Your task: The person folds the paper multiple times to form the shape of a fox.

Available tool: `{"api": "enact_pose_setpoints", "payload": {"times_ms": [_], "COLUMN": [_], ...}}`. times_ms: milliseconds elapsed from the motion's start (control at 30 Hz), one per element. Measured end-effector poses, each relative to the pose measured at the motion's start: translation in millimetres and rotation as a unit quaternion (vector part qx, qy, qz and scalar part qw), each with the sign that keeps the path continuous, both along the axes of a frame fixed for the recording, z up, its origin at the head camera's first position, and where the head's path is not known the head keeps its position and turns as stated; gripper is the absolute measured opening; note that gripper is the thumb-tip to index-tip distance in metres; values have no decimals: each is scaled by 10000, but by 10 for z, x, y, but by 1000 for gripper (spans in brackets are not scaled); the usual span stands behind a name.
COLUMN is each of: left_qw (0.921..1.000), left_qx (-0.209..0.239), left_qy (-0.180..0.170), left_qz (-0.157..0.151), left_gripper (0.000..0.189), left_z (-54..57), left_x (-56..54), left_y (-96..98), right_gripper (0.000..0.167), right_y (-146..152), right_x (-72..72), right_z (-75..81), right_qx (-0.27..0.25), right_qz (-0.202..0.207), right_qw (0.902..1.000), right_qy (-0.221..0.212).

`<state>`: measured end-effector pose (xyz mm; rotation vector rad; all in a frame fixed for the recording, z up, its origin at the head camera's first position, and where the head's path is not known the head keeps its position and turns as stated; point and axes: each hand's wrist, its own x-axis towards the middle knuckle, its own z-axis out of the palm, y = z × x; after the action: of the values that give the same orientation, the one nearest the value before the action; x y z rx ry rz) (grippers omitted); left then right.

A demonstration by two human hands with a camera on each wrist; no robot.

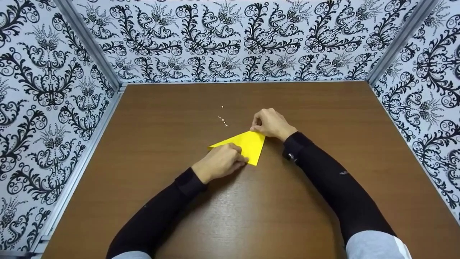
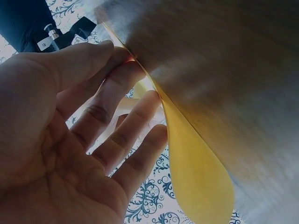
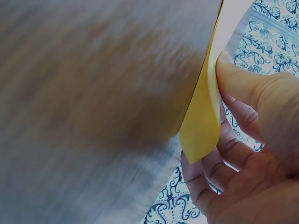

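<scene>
A sheet of yellow paper (image 1: pixel 252 144), folded over so that its outline is pointed, lies on the brown table. My left hand (image 1: pixel 221 162) rests across the paper's lower left part and covers some of it. In the left wrist view, the fingertips (image 2: pixel 152 99) press along the paper, whose folded side bulges in a loop (image 2: pixel 198 172). At the top right corner my right hand (image 1: pixel 271 123) pinches the paper. The right wrist view shows its thumb (image 3: pixel 238 79) against the curved yellow paper (image 3: pixel 201 119), with the other fingers beneath and behind it.
Several tiny white specks (image 1: pixel 222 120) lie on the wooden table (image 1: pixel 172 111) beyond the paper. Patterned black-and-white panels (image 1: pixel 222 43) with metal frame bars (image 1: pixel 90 43) enclose the table at the back and on both sides.
</scene>
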<state>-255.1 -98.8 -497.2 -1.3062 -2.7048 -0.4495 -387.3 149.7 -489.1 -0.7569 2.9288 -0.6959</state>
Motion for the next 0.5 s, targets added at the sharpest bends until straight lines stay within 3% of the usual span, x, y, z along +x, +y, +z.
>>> {"api": "enact_pose_setpoints", "payload": {"times_ms": [500], "left_qw": [9999], "left_qx": [-159], "left_qy": [31], "left_qz": [60], "left_gripper": [13], "left_z": [15], "left_x": [15], "left_y": [4], "right_gripper": [18], "right_y": [257], "right_x": [-89], "right_z": [9], "right_qx": [111], "right_qz": [-612], "right_qw": [9979], "right_qy": [-185]}}
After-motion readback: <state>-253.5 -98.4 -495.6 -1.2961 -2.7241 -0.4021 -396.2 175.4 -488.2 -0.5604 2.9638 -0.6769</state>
